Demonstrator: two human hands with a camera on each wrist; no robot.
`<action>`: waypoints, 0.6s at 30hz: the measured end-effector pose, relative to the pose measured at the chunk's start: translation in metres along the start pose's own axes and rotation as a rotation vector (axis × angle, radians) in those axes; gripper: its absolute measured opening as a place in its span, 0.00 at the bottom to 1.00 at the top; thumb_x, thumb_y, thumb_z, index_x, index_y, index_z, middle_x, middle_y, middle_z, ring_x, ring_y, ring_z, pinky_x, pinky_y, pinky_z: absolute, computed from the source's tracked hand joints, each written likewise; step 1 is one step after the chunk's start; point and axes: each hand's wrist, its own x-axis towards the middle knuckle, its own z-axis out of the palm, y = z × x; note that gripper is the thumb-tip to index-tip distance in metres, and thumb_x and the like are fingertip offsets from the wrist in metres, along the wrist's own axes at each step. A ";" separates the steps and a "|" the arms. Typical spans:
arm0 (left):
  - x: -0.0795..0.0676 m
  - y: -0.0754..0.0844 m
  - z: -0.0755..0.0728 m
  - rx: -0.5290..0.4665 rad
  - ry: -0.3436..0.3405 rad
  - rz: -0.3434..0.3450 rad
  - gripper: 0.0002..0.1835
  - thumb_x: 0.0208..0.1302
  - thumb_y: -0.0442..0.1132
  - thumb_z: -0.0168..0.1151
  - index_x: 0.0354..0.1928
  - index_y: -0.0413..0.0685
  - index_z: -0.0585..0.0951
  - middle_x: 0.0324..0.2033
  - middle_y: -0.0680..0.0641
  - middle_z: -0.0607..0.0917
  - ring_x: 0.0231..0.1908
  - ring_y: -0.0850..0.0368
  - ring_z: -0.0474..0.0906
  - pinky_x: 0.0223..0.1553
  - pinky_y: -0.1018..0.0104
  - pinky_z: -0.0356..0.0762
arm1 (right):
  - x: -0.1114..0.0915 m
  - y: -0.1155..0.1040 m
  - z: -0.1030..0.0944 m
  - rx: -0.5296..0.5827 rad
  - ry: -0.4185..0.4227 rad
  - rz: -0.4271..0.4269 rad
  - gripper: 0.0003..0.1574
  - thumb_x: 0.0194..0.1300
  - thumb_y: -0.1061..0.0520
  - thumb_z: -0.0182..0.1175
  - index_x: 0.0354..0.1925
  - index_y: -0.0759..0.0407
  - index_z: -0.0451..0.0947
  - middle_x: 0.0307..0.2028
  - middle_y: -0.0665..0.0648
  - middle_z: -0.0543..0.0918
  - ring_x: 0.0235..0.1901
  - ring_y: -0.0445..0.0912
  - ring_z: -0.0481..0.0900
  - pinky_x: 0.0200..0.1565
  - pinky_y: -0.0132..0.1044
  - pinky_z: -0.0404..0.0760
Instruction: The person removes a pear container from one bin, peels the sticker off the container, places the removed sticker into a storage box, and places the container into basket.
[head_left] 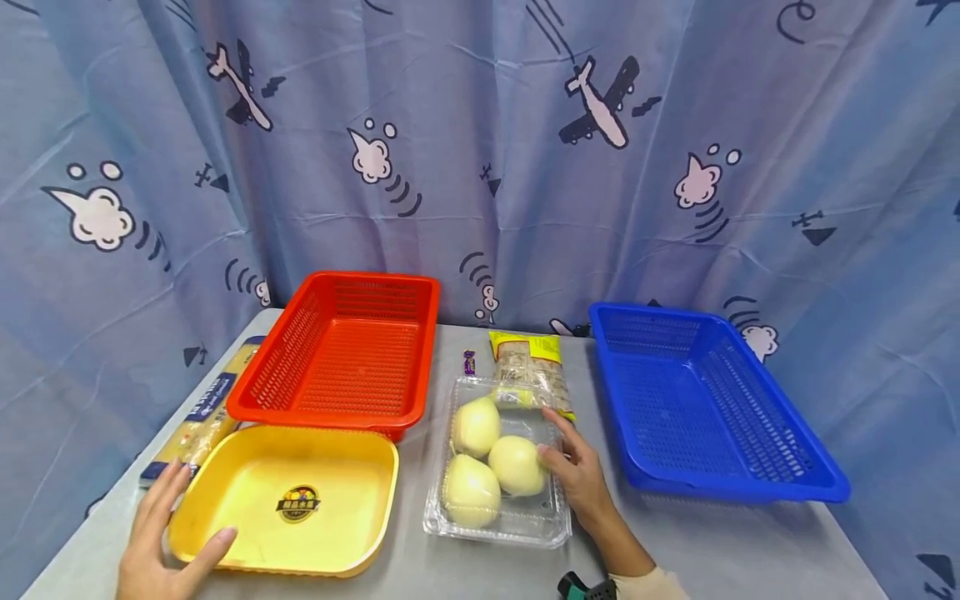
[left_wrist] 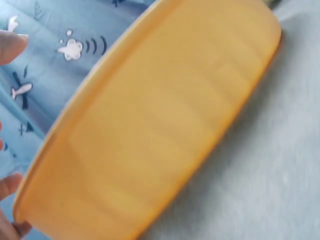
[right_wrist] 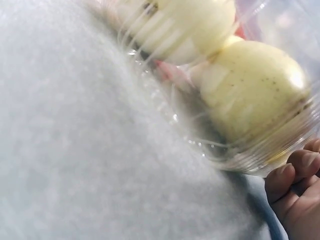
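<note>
My left hand [head_left: 161, 537] is spread at the left end of a yellow plastic tray [head_left: 352, 542]. Its thumb reaches over the near rim, while the other fingers lie along the left side; fingertips show right at the rim of the tray [left_wrist: 150, 115] in the left wrist view. With my right hand [head_left: 581, 475] I hold the right side of a clear plastic box [head_left: 525, 521], its fingers [right_wrist: 280, 182] bent against the box's corner. Inside are three pale yellow-green pears [head_left: 471, 492], two of them large in the right wrist view.
A red basket [head_left: 360, 358] stands behind the tray, and a blue basket [head_left: 697, 417] is at the right. One long yellow-and-blue packet [head_left: 198, 425] lies at the left edge. Behind the box are a yellow-topped bag [head_left: 528, 362] and a small purple-wrapped sweet [head_left: 469, 362]. A patterned curtain [head_left: 450, 167] hangs behind.
</note>
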 end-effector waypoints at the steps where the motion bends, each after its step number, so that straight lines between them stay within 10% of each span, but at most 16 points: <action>1: -0.001 0.003 0.000 -0.005 0.013 0.022 0.48 0.52 0.36 0.74 0.74 0.52 0.59 0.73 0.54 0.52 0.71 0.52 0.45 0.66 0.41 0.38 | 0.000 0.000 0.000 -0.003 -0.002 0.002 0.34 0.63 0.64 0.60 0.67 0.57 0.69 0.59 0.60 0.73 0.38 0.47 0.72 0.41 0.34 0.71; 8: 0.003 0.017 -0.001 0.006 0.121 0.181 0.50 0.41 0.26 0.75 0.71 0.49 0.66 0.69 0.57 0.62 0.68 0.64 0.53 0.67 0.65 0.43 | 0.001 0.000 0.001 0.009 -0.002 0.010 0.34 0.63 0.63 0.60 0.67 0.56 0.69 0.64 0.55 0.70 0.44 0.52 0.72 0.44 0.35 0.71; 18: 0.009 0.039 -0.001 -0.130 0.084 0.313 0.53 0.33 0.17 0.73 0.69 0.43 0.67 0.69 0.47 0.64 0.66 0.61 0.56 0.61 0.78 0.51 | 0.000 0.001 -0.001 0.011 -0.002 0.009 0.33 0.63 0.63 0.60 0.67 0.57 0.69 0.62 0.60 0.71 0.38 0.48 0.72 0.40 0.35 0.72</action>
